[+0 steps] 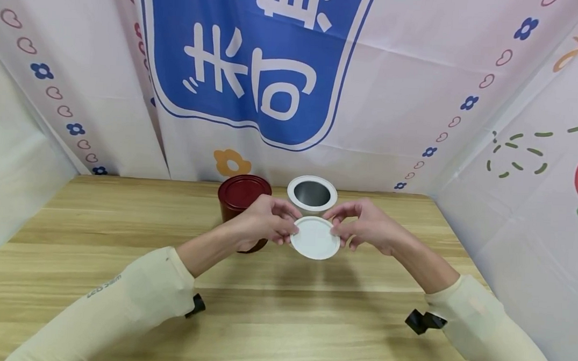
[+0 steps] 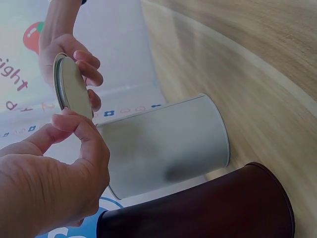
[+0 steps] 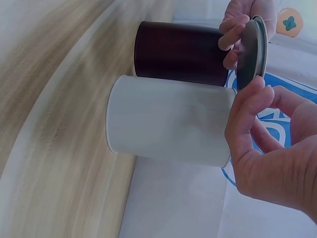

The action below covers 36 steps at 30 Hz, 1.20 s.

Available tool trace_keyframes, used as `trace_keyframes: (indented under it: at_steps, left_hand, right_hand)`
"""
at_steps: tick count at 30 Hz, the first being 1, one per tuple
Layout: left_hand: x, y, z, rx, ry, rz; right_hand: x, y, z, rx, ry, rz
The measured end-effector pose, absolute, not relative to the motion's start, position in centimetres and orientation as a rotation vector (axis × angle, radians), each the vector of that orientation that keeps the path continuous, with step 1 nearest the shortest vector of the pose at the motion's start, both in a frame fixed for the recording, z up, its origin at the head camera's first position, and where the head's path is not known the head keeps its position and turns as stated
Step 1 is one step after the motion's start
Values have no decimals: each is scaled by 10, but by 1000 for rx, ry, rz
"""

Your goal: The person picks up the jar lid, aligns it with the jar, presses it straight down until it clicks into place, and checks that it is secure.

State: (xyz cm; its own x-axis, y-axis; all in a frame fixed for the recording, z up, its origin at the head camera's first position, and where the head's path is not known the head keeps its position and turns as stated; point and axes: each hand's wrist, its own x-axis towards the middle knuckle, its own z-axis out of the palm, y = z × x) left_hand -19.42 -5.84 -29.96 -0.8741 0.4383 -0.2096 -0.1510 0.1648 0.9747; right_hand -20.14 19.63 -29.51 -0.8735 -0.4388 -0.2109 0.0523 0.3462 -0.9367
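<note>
A round white lid (image 1: pixel 315 238) is held between both hands, in front of and above an open white canister (image 1: pixel 296 194). My left hand (image 1: pixel 266 221) pinches the lid's left edge with thumb and fingers. On the opposite edge, my right hand (image 1: pixel 365 227) pinches it the same way. In the left wrist view the lid (image 2: pixel 74 87) stands tilted, its stepped rim showing, apart from the white canister (image 2: pixel 166 144). Just left of the white canister is a dark red canister (image 1: pixel 245 192) with its lid on, partly hidden behind my left hand.
Both canisters stand on a wood-grain table (image 1: pixel 273 330) near its back edge. A printed white cloth (image 1: pixel 395 88) hangs behind, with more cloth along both sides. Small black devices (image 1: pixel 423 321) sit at the sleeve cuffs.
</note>
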Motion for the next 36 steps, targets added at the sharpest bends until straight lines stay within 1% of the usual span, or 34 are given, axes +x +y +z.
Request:
trace_keyframes:
  at_steps: [18,24,36]
  left_hand:
    - [-206,-55,-287,246,2067,1727]
    - [-212,-53,-280,216,2095,1726]
    - [-236,-51,-271,153,2181,1706]
  right_hand:
    - [-212,199,-284,-393,2212,-1563]
    - [-220,199,-280,-392,2249,-1537]
    - [-244,192,-270,-314,2338,-1486]
